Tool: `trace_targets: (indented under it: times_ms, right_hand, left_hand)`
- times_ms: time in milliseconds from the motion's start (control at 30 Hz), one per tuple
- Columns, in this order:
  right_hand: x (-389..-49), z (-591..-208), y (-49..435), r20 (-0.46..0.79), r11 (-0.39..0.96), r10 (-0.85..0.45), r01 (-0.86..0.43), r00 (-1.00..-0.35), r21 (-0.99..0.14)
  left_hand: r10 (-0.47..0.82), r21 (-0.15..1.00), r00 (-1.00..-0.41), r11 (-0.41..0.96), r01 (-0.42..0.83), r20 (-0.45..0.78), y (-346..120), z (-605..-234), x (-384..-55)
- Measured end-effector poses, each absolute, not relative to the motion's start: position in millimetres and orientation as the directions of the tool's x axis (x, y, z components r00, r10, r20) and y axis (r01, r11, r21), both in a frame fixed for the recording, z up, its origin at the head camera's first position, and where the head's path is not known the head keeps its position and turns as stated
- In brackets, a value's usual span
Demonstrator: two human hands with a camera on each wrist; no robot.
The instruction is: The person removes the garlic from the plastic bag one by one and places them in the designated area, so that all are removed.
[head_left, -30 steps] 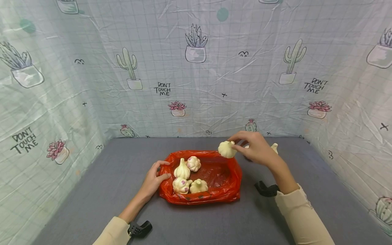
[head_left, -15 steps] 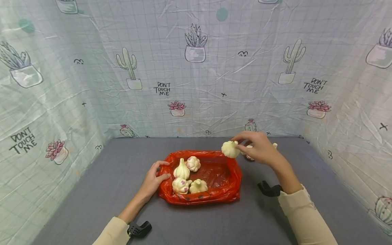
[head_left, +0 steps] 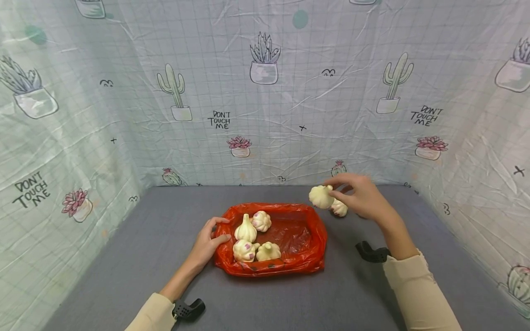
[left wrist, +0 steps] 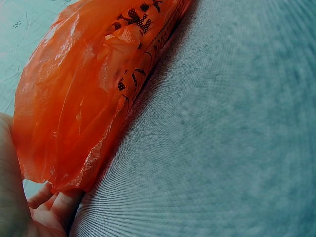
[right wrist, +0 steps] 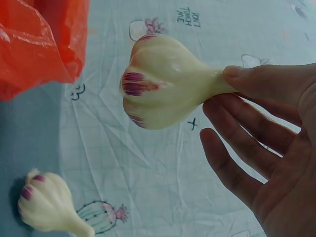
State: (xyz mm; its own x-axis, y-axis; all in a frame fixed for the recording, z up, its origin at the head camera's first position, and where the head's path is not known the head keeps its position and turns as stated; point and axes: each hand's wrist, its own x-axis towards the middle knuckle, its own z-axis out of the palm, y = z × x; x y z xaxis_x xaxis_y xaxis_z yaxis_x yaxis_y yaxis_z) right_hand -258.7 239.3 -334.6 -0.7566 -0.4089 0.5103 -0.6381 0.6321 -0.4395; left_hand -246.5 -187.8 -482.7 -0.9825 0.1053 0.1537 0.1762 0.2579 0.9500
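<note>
A red plastic bag [head_left: 265, 271], its top spread wide, sits on the grey table. Inside, toward its left, lie several garlic bulbs, among them an upright garlic bulb [head_left: 245, 231]. My left hand [head_left: 208, 241] grips the bag's left side; the bag's printed outer wall [left wrist: 84, 98] fills much of the left wrist view. Off the bag's back right corner, my right hand [head_left: 357, 195] pinches a pale garlic bulb [right wrist: 158, 84] by its stem, between thumb and fingertips. Purple streaks mark that bulb's base. Another garlic bulb [head_left: 339, 208] rests on the table just beyond it.
The grey table [head_left: 174, 202] ends at a hanging cloth backdrop [head_left: 290, 151] printed with potted plants, which also runs along both sides. A black wrist camera mount [head_left: 372, 252] sticks out from the right wrist, and another mount [head_left: 189, 310] from the left.
My right hand has moved right with the garlic bulb, away from over the bag's back right rim. The bulb on the table shows more now. The left hand has stayed put.
</note>
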Motion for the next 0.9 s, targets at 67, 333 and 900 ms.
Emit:
trace_targets:
  times_ms: [67, 333, 900]
  right_hand:
    - [-260, -334, 243, 0.520, 0.632, -0.404, -0.640, -0.753, -0.437]
    - [-259, -331, 257, 0.520, 0.659, -0.362, -0.607, -0.774, -0.445]
    - [-256, -328, 281, 0.548, 0.680, -0.294, -0.574, -0.783, -0.456]
  left_hand:
    - [0.103, 0.951, -0.983, 0.256, 0.174, 0.152, -188, -483, -246]
    - [0.106, 0.954, -0.984, 0.249, 0.167, 0.144, -187, -482, -246]
    - [0.093, 0.949, -0.984, 0.266, 0.169, 0.149, -187, -482, -246]
